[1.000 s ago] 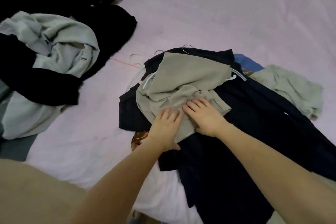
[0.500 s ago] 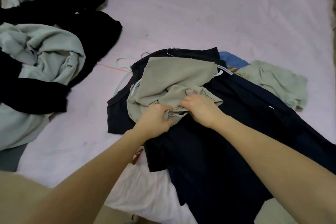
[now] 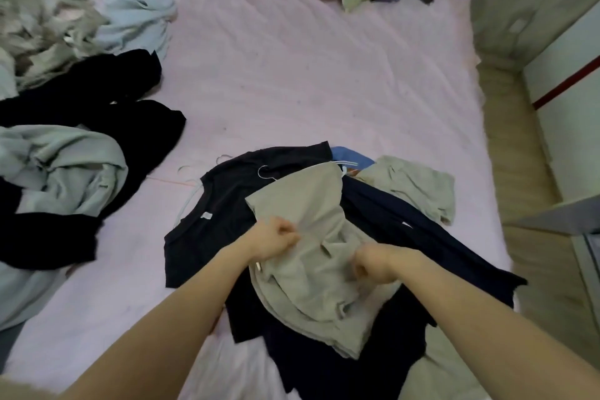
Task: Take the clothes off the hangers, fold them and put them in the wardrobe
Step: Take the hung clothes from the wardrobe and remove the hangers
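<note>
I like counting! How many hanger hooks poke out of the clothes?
3 that I can see: one hook on the black shirt, two on the pink sheet. Others may hide underneath.

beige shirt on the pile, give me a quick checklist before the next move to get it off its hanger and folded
1. Left hand gripping the beige shirt: ok, fingers curled into the fabric.
2. Right hand gripping the same shirt: ok, it bunches the cloth.
3. Hanger out of the shirt: cannot tell, a wire hook shows by its far edge, but which garment it belongs to is unclear.
4. Shirt free of the black shirt beneath: cannot tell, it lies directly on it.
5. Bare pink sheet for folding: ok, open space beyond the pile.
6. Shirt spread flat: not ok, it is crumpled between the hands.
</note>
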A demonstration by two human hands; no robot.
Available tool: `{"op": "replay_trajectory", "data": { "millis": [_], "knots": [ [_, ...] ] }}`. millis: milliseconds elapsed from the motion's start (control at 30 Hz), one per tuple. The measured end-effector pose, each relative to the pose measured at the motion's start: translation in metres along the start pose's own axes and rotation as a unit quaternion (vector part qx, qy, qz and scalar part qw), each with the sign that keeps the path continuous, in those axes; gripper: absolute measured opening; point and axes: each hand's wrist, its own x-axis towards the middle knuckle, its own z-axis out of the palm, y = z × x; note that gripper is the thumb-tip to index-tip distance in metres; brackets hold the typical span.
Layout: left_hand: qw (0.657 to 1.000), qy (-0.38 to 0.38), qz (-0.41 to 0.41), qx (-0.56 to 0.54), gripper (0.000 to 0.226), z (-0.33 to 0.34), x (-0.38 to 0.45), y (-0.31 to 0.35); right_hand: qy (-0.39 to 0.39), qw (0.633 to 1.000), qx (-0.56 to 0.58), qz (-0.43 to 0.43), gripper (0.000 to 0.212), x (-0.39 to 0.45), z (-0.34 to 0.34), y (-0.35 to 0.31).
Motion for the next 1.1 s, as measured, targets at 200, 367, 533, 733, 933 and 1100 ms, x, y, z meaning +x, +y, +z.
{"op": "replay_trajectory", "data": {
  "millis": [200, 367, 533, 733, 933, 1100],
  "knots": [
    [0.976, 0.181, -0.091, 0.08, 0.018, -0.047, 0.055, -0.058, 0.259, 0.958, 0.121, 0.016, 0.025, 0.081, -0.075, -0.019],
    [0.973, 0.212, -0.096, 0.0, 0.016, -0.05, 0.109, -0.08, 0.303, 0.951, 0.058, -0.021, 0.031, 0.172, -0.118, -0.033],
    [0.93, 0.191, -0.182, -0.255, 0.043, -0.038, 0.138, -0.092, 0.23, 0.971, 0.063, -0.022, 0.04, 0.238, -0.127, -0.024],
    [0.902, 0.163, -0.21, -0.341, 0.042, -0.041, 0.144, -0.099, 0.223, 0.962, 0.142, -0.063, 0.045, 0.22, -0.095, -0.007],
    [0.975, 0.125, -0.145, -0.11, 0.013, -0.036, 0.152, -0.092, 0.245, 0.962, 0.097, -0.077, 0.011, 0.221, -0.095, 0.01],
    [0.895, 0.118, -0.238, -0.358, 0.043, -0.036, 0.163, -0.082, 0.222, 0.971, 0.068, -0.056, 0.043, 0.256, -0.111, 0.003]
  ]
}}
